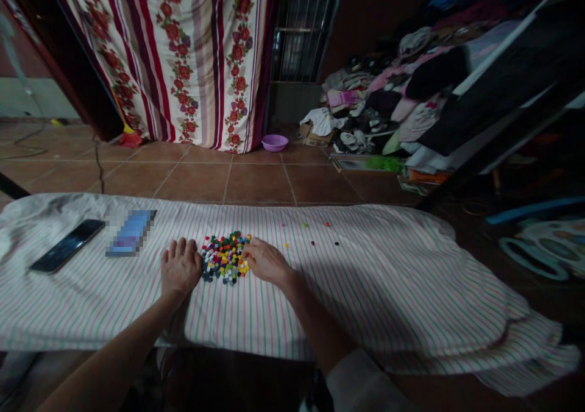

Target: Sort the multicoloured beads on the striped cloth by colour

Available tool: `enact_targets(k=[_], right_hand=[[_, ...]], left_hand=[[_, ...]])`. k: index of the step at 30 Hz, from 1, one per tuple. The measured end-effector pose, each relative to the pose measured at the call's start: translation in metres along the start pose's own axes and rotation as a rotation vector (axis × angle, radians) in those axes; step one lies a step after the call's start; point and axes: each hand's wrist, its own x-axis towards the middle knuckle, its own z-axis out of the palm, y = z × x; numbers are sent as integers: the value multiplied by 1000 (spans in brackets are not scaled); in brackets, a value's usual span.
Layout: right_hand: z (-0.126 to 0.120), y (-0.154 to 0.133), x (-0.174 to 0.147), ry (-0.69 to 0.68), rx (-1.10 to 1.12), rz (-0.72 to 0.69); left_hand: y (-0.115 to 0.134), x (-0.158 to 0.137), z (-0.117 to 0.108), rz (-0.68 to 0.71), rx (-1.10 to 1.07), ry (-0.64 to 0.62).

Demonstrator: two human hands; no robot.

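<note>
A heap of small, many-coloured plastic pieces (226, 258) lies on a striped cloth (365, 302). Spread flat on the cloth, my left hand (180, 267) rests at the left edge of the heap, its fingers apart and holding nothing. My right hand (267, 261) reaches into the heap's right edge with thumb and fingers drawn together; whatever may be between the fingertips is hidden. To the right of it, several single pieces lie apart in two rows: a pink piece (282, 224), a green piece (304, 224) and an orange piece (327, 223) behind, with yellow, brown and black pieces in front.
A dark phone (67, 246) and a blurred-out bluish rectangle (131, 233) lie at the left of the cloth. Beyond is a tiled floor (196, 177) with a purple basin (275, 142), a red dustpan (131, 138) and a floral curtain (205, 64). Clothes (388, 101) are piled at right.
</note>
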Motion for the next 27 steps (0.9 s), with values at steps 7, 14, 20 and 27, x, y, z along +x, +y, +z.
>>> enact_targets(k=[7,14,20,27], right_hand=[[-2,-5,1,-45,5,30],[0,-4,2,-67,-27,63],[-3,-9,0,-86,-53,59],[-4,-13,0,-86,-58,76]], left_hand=[[0,0,1,6,28,14],[2,0,-3,-4,6,-26],[3,0,-7,4,35,-15],[4,0,-7,-2,14,-21]])
